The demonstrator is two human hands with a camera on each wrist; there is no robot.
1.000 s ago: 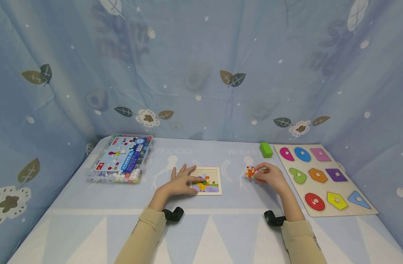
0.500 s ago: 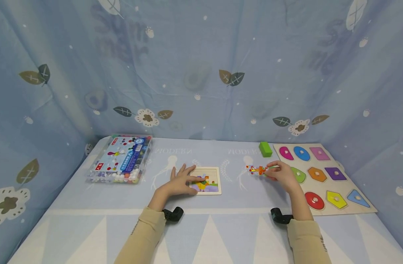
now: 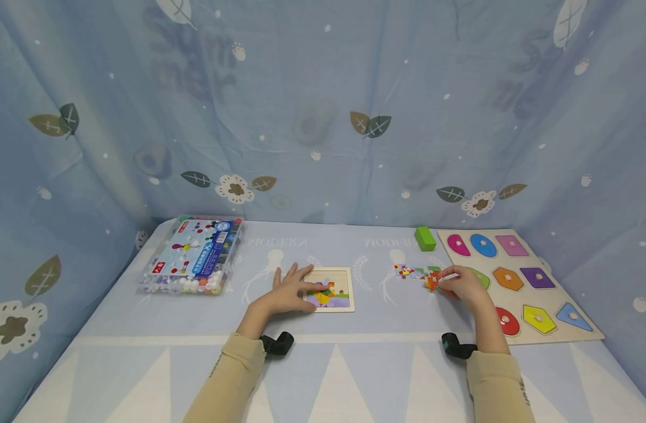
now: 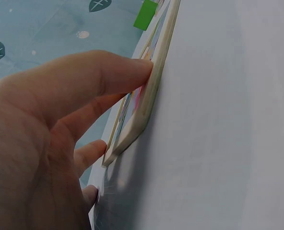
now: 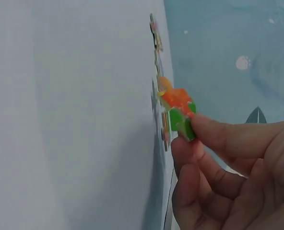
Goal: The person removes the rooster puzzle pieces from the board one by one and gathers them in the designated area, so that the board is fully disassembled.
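My left hand [image 3: 288,292] lies over the left side of a small wooden jigsaw puzzle tray [image 3: 352,296], fingers spread. Its thumb touches the near edge of the tray [image 4: 154,91] in the left wrist view. Colourful pieces fill the tray's lower part; bare wood shows along the top. Off to the right, my right hand [image 3: 467,286] pinches an orange and green puzzle piece [image 5: 178,101] between thumb and fingers, slightly above the table. Several loose puzzle pieces [image 3: 402,271] lie in a row just left of and behind that hand.
A clear plastic case [image 3: 191,252] of colourful beads stands at the back left. At the right lies a wooden shape board [image 3: 487,299] with knobbed shapes, partly behind my right forearm. A green block [image 3: 425,239] sits near the back edge. A patterned curtain [image 3: 312,117] hangs behind.
My right hand has moved rightward with the orange and green piece, away from the loose pieces, which now show more fully. My left hand stays on the tray.
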